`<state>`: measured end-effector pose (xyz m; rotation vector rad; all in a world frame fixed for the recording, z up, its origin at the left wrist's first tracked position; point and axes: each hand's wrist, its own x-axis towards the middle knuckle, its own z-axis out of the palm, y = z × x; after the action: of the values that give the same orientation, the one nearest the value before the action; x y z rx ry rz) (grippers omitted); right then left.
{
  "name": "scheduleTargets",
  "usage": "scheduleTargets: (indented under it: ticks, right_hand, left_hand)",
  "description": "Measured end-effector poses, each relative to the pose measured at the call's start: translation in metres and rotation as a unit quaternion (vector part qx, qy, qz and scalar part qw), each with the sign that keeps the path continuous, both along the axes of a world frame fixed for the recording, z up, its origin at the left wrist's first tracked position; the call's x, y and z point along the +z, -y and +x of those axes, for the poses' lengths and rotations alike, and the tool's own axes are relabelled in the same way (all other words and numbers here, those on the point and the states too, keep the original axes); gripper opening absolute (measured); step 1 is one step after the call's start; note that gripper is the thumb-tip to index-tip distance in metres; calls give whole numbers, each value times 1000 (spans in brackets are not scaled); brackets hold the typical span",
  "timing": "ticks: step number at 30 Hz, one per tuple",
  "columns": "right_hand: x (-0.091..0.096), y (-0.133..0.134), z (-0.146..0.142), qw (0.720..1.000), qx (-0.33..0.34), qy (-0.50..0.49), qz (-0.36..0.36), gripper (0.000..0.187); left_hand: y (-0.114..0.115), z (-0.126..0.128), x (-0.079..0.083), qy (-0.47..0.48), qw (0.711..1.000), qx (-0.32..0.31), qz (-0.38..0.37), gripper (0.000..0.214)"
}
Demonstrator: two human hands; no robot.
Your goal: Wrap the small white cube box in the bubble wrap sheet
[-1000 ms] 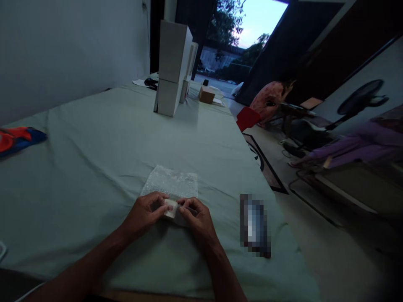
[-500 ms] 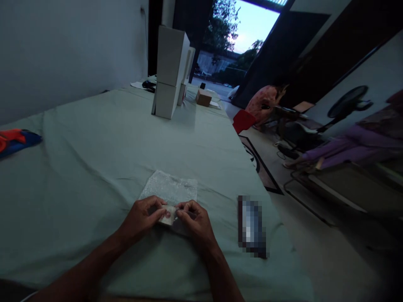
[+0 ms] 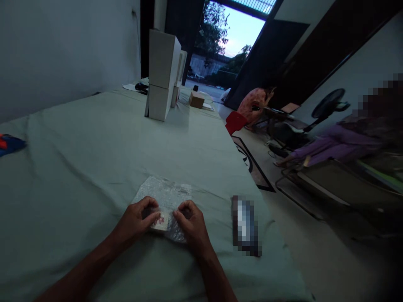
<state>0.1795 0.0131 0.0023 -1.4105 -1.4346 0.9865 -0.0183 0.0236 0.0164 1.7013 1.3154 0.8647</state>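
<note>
A sheet of clear bubble wrap [image 3: 166, 193] lies on the pale green tablecloth [image 3: 94, 142] just in front of me. Its near edge is folded over a small pale object with a reddish mark [image 3: 160, 222]. My left hand [image 3: 138, 220] pinches the left side of that wrapped object, fingers curled. My right hand [image 3: 190, 224] grips the right side of the wrap, fingers closed over the plastic. Both hands rest on the table.
A flat dark item, blurred out [image 3: 245, 225], lies to the right of my hands near the table edge. White boxes [image 3: 160, 75] are stacked at the far end, a brown box [image 3: 197, 100] beside them. A person [image 3: 340, 142] sits at right by a fan [image 3: 327, 105].
The wrap's near edge has been folded further over the small object, which now shows a reddish mark. My hands stayed together; the view shifted slightly right.
</note>
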Motion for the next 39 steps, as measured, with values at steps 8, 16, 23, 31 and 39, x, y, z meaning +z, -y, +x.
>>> scheduleTargets:
  ticks: [8, 16, 23, 31, 39]
  right_hand:
    - [3, 3, 1, 981, -17, 195, 12, 19]
    - [22, 7, 3, 891, -38, 354, 280, 13]
    - [43, 21, -26, 857, 164, 391, 294, 11]
    - [36, 19, -27, 858, 172, 411, 257, 13]
    - [40, 19, -32, 827, 187, 472, 240, 24]
  left_hand:
    - [0, -1, -1, -15, 1000, 2, -9, 19]
    - [-2, 0, 5, -20, 1000, -3, -1, 18]
    - [-3, 1, 6, -6, 1000, -7, 4, 15]
    - [-4, -18, 0, -110, 989, 34, 93, 36]
    - [-9, -33, -2, -252, 959, 105, 78, 39]
